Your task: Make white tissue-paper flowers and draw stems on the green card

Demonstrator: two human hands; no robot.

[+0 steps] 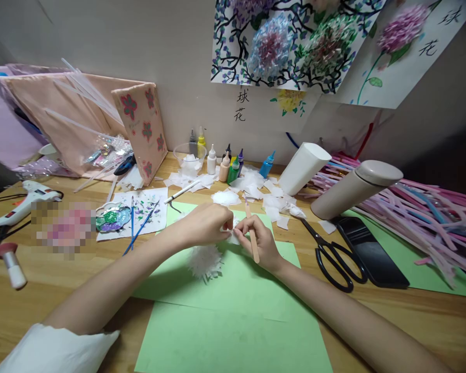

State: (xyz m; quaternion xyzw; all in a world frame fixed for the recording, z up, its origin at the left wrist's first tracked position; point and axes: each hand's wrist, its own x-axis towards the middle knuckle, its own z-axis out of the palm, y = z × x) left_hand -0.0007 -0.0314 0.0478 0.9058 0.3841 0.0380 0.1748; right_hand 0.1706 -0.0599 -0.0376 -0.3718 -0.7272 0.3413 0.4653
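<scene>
Left hand (213, 224) and right hand (259, 242) pinch a white paper piece (233, 238) over the green paper (233, 336); the right also grips a wooden stick (252, 238). A fringed white tuft (205, 264) lies on the green paper; scissors (323, 239) right of it, paint bottles (233, 172) beyond, paintbrushes (132, 220) left.

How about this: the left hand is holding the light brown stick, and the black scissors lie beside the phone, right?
Not quite: the head view shows the light brown stick in the right hand. The black scissors do lie beside the phone.
</scene>
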